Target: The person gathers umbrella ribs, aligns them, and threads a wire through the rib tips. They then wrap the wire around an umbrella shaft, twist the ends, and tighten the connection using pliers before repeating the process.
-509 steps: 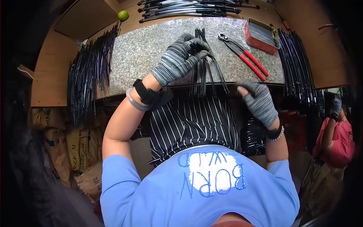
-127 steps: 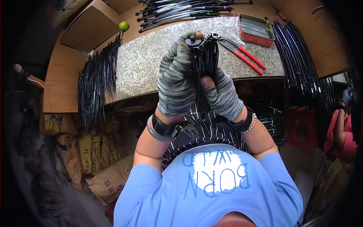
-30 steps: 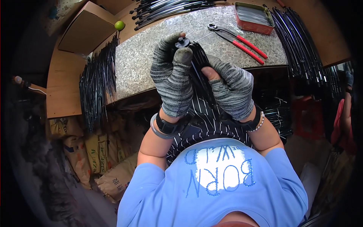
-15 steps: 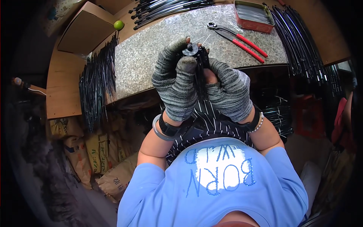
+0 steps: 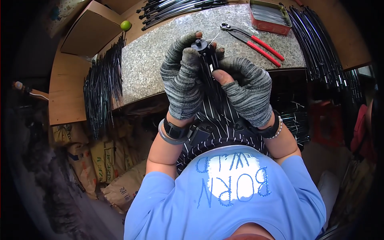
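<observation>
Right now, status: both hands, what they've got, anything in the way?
Left hand closed on black rods, fingers near round black cap. Right hand gripping the rods' right side. Red-handled pliers on worktop, apart from both hands; nothing seen blocking.

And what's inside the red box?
Lots of thin, pale grey strips lie inside the red box. They cover its bottom, so I can't see what is under them.
</observation>
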`<state>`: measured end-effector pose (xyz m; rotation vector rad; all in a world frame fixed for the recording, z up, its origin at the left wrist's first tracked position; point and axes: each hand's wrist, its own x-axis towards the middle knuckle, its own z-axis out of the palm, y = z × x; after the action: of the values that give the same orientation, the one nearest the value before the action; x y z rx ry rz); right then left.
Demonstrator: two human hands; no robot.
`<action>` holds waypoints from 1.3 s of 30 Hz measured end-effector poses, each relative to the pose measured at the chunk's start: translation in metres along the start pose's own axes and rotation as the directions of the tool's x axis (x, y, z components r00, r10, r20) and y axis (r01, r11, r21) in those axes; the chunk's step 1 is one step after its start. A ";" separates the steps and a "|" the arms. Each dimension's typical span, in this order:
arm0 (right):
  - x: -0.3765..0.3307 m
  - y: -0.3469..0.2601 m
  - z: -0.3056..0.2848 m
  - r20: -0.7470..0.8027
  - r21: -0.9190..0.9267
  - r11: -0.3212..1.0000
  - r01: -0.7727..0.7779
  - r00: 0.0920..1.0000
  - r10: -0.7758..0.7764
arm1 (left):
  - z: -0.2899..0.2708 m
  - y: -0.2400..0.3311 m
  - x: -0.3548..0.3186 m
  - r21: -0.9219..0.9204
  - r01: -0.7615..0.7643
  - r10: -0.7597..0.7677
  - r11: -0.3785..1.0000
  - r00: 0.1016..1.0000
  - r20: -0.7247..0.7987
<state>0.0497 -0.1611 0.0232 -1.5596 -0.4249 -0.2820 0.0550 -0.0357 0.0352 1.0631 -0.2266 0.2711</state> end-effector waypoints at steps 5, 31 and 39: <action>0.000 -0.003 -0.003 0.024 -0.100 0.991 0.083 0.996 -0.081 | 0.000 0.000 -0.002 0.041 0.002 -0.001 0.999 1.000 -0.025; 0.005 0.013 -0.003 0.081 0.190 0.977 -0.102 0.993 0.088 | 0.001 -0.008 -0.004 0.086 -0.003 0.000 0.996 0.999 0.036; -0.023 0.038 0.015 0.171 0.100 0.988 -0.114 0.981 0.096 | -0.001 0.008 0.008 -0.253 0.133 -0.114 0.958 0.990 0.087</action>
<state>0.0443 -0.1481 -0.0220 -1.4977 -0.4776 -0.0464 0.0604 -0.0299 0.0439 0.8248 -0.2514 0.0872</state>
